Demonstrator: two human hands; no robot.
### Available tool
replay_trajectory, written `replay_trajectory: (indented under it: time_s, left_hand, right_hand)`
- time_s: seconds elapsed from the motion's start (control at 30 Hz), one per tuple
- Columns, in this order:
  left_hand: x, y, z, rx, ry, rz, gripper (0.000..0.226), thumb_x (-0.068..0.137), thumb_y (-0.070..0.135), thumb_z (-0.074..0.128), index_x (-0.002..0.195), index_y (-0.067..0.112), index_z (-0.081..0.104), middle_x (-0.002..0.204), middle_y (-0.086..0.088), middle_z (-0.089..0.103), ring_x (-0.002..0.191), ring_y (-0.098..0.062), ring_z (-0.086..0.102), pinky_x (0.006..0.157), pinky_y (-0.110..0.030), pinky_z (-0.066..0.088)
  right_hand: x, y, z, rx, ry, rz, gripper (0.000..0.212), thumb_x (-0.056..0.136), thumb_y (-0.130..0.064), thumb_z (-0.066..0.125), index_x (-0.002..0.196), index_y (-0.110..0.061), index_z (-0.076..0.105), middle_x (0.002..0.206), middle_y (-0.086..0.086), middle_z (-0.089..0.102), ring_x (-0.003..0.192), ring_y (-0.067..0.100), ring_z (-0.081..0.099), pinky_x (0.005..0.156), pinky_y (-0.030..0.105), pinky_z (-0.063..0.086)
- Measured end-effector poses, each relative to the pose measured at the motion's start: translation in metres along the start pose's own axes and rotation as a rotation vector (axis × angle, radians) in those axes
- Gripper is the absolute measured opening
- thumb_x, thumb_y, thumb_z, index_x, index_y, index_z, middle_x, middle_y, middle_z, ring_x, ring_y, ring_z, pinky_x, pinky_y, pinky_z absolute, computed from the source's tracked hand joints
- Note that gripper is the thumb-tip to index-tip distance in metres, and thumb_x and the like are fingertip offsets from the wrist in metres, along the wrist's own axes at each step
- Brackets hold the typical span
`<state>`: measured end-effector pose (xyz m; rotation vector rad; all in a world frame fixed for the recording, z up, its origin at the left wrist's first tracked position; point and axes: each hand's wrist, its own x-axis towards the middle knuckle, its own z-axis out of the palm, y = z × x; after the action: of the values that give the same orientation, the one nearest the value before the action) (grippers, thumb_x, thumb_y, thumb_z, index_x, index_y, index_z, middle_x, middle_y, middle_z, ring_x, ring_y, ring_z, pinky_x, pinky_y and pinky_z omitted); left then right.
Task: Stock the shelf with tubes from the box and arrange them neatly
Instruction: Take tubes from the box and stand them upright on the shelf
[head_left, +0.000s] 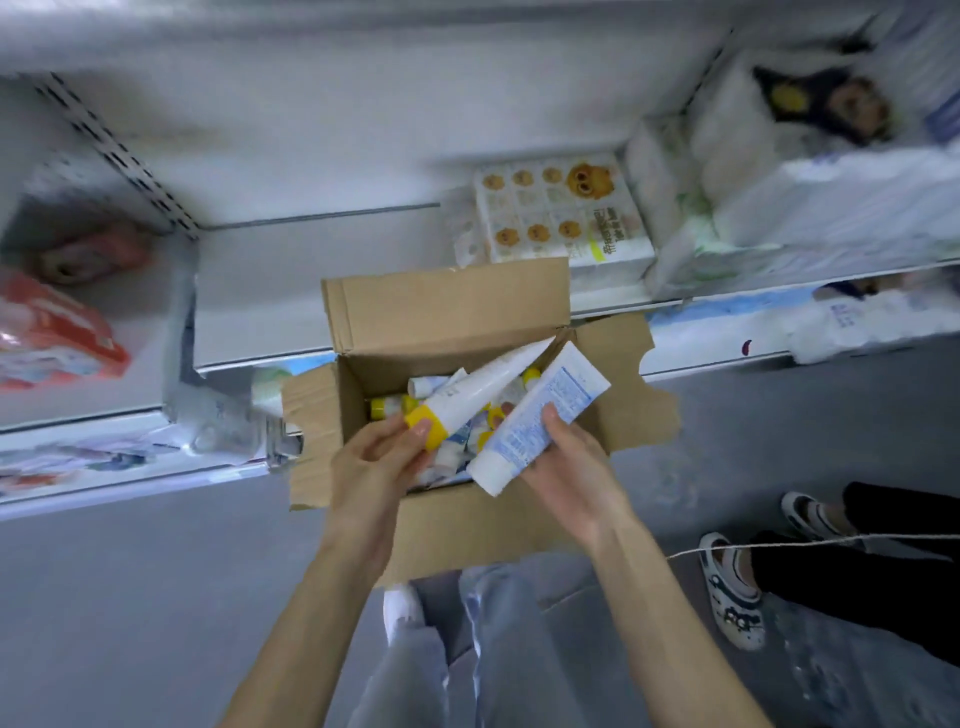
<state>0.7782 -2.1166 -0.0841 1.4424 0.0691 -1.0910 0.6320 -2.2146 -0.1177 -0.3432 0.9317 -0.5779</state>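
Observation:
An open cardboard box (447, 312) stands on the floor in front of a white shelf (291, 291); several white tubes with yellow caps lie inside it. My left hand (374, 462) grips a white tube (488, 379) by its yellow cap, the tube pointing up and right over the box. My right hand (571, 467) holds a second white tube (540, 415) with blue print, its white cap end pointing down and left. Both hands hover just above the box's near side.
A tissue pack with cartoon faces (561, 208) sits on the shelf behind the box, white packs (779, 197) to its right, red packs (47, 332) at far left. Another person's feet in patterned clogs (732, 592) stand on the grey floor at right. My legs are below.

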Motion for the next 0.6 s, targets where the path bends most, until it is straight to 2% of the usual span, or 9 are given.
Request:
replay_trajectory:
  time_s: [0.13, 0.17, 0.23, 0.3, 0.4, 0.5, 0.6]
  left_hand:
    - [-0.041, 0.043, -0.03, 0.046, -0.205, 0.031, 0.02, 0.081, 0.002, 0.06, 0.102, 0.003, 0.062, 0.094, -0.011, 0.07, 0.082, -0.016, 0.069, 0.072, -0.024, 0.058]
    - [-0.049, 0.055, -0.039, 0.094, -0.264, 0.046, 0.025, 0.082, 0.002, 0.06, 0.107, 0.004, 0.062, 0.101, -0.013, 0.069, 0.09, -0.019, 0.068, 0.078, -0.027, 0.057]
    - [-0.068, 0.079, -0.059, 0.238, -0.39, 0.096, 0.037, 0.082, 0.002, 0.064, 0.118, 0.008, 0.061, 0.113, -0.014, 0.065, 0.104, -0.024, 0.064, 0.084, -0.03, 0.056]
    - [-0.086, 0.102, -0.076, 0.385, -0.519, 0.15, 0.046, 0.077, 0.008, 0.071, 0.121, 0.015, 0.061, 0.119, -0.007, 0.064, 0.108, -0.021, 0.063, 0.086, -0.031, 0.055]
    - [-0.116, 0.133, -0.087, 0.502, -0.614, 0.185, 0.045, 0.077, 0.012, 0.073, 0.118, 0.026, 0.062, 0.114, 0.0, 0.068, 0.103, -0.015, 0.066, 0.085, -0.029, 0.054]
    - [-0.141, 0.153, -0.09, 0.507, -0.563, 0.22, 0.025, 0.088, 0.015, 0.062, 0.111, 0.024, 0.063, 0.1, 0.002, 0.072, 0.086, -0.01, 0.068, 0.076, -0.027, 0.056]
    - [-0.158, 0.163, -0.091, 0.52, -0.527, 0.255, 0.018, 0.092, 0.022, 0.057, 0.108, 0.02, 0.064, 0.088, 0.003, 0.072, 0.076, -0.008, 0.066, 0.076, -0.034, 0.057]
  right_hand:
    - [-0.043, -0.003, 0.045, 0.029, -0.109, -0.083, 0.067, 0.077, -0.029, 0.073, 0.134, -0.012, 0.045, 0.131, 0.017, 0.055, 0.121, 0.031, 0.053, 0.094, 0.045, 0.05]
    - [-0.055, -0.005, 0.056, 0.023, -0.139, -0.107, 0.062, 0.077, -0.029, 0.071, 0.131, -0.012, 0.047, 0.127, 0.015, 0.058, 0.117, 0.029, 0.056, 0.091, 0.042, 0.052]
    - [-0.081, -0.008, 0.078, 0.002, -0.211, -0.163, 0.04, 0.084, -0.023, 0.055, 0.123, -0.013, 0.053, 0.118, 0.011, 0.062, 0.107, 0.024, 0.062, 0.086, 0.037, 0.055]
    - [-0.103, -0.009, 0.098, -0.028, -0.291, -0.192, 0.036, 0.088, -0.02, 0.047, 0.121, -0.011, 0.054, 0.121, 0.013, 0.062, 0.111, 0.026, 0.06, 0.09, 0.039, 0.053]
    - [-0.133, -0.011, 0.126, -0.127, -0.359, -0.209, 0.036, 0.091, -0.02, 0.046, 0.124, -0.009, 0.053, 0.127, 0.016, 0.059, 0.118, 0.03, 0.056, 0.099, 0.046, 0.047]
    - [-0.158, -0.013, 0.153, -0.234, -0.412, -0.233, 0.033, 0.09, -0.02, 0.047, 0.12, -0.008, 0.055, 0.121, 0.015, 0.063, 0.115, 0.03, 0.058, 0.099, 0.049, 0.045]
    - [-0.174, -0.015, 0.174, -0.323, -0.445, -0.247, 0.037, 0.089, -0.02, 0.049, 0.122, -0.004, 0.054, 0.119, 0.015, 0.065, 0.112, 0.029, 0.061, 0.096, 0.047, 0.048]
